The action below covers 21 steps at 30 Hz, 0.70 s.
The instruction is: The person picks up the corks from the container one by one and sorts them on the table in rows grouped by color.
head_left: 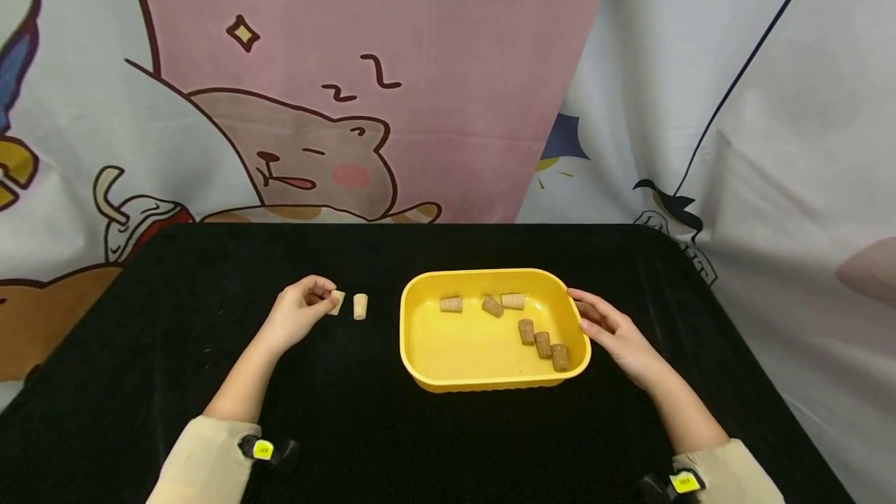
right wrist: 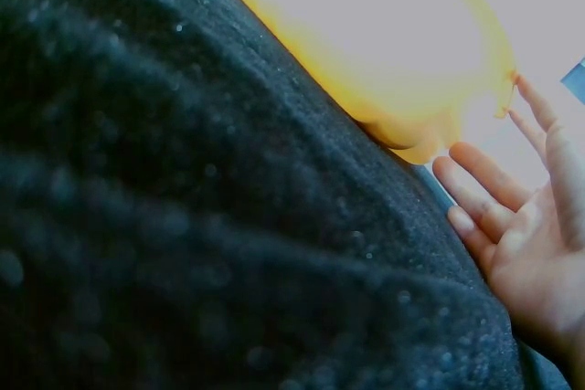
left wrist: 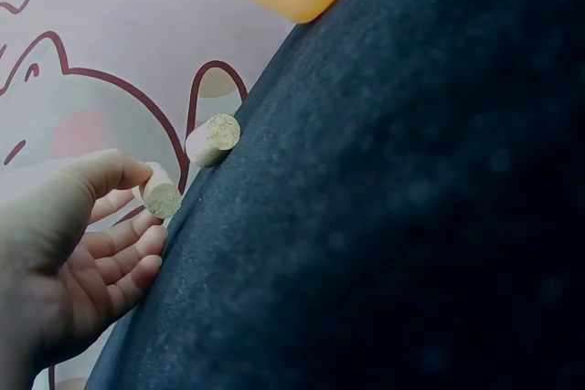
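Observation:
My left hand (head_left: 297, 313) pinches a pale cork stopper (head_left: 337, 302) between thumb and fingers, low over the black cloth. Just to its right a second pale cork (head_left: 360, 306) lies on the cloth; the left wrist view shows the round end of this loose cork (left wrist: 219, 132) beyond the pinched cork (left wrist: 161, 195). A yellow plastic tub (head_left: 448, 368) stands right of centre with several corks inside, some pale, some darker brown. At the tub's right side is my right hand (head_left: 623, 341), its fingertips touching the rim and its fingers loosely extended, as the right wrist view also shows.
Black cloth (head_left: 336, 426) covers the table. A curtain (head_left: 462, 37) printed with a sleeping cartoon bear hangs behind the table's far edge. Inside the tub, the brown corks (head_left: 542, 344) sit near the right wall and a pale cork (head_left: 451, 304) lies at back left.

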Tool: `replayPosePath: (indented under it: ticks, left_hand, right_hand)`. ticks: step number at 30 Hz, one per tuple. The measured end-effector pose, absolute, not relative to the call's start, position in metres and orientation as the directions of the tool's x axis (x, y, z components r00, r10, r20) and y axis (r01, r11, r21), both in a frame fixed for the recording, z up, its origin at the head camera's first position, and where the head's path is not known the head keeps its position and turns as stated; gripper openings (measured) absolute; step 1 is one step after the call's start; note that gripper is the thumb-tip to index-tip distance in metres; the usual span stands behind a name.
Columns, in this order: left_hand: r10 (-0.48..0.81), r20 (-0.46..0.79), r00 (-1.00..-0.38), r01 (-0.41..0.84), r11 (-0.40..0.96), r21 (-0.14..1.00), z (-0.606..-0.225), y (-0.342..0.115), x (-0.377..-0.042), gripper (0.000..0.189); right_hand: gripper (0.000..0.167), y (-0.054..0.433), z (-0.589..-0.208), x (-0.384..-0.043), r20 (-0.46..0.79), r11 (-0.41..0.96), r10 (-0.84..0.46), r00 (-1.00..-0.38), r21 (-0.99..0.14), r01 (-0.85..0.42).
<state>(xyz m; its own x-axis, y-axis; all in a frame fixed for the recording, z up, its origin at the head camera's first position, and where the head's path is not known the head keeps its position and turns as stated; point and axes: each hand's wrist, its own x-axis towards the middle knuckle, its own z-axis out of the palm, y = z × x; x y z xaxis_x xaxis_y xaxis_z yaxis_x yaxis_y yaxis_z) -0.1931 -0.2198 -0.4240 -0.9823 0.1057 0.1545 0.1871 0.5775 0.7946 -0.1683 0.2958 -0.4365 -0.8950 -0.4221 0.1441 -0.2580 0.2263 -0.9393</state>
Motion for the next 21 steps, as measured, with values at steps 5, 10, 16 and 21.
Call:
replayPosePath:
  ticks: [5,10,16,21]
  left_hand:
    - [0.094,0.136,-0.986,0.165,0.616,0.770,-0.4261,-0.2224,-0.1937,0.014]
    - [0.099,0.125,-0.987,0.159,0.639,0.753,-0.4260,-0.2227,-0.1942,0.014]
    - [0.096,0.124,-0.988,0.156,0.679,0.718,-0.4273,-0.2225,-0.1944,0.014]
    - [0.101,0.128,-0.987,0.163,0.677,0.718,-0.4283,-0.2225,-0.1935,0.014]
  right_hand:
    - [0.048,0.2952,-0.4359,-0.1688,0.137,0.242,-0.416,-0.899,-0.936,-0.255]
    - [0.047,0.2950,-0.4357,-0.1697,0.133,0.248,-0.403,-0.906,-0.936,-0.248]
    - [0.047,0.2949,-0.4360,-0.1694,0.137,0.245,-0.400,-0.906,-0.937,-0.250]
    - [0.046,0.2947,-0.4362,-0.1687,0.143,0.238,-0.404,-0.903,-0.937,-0.255]
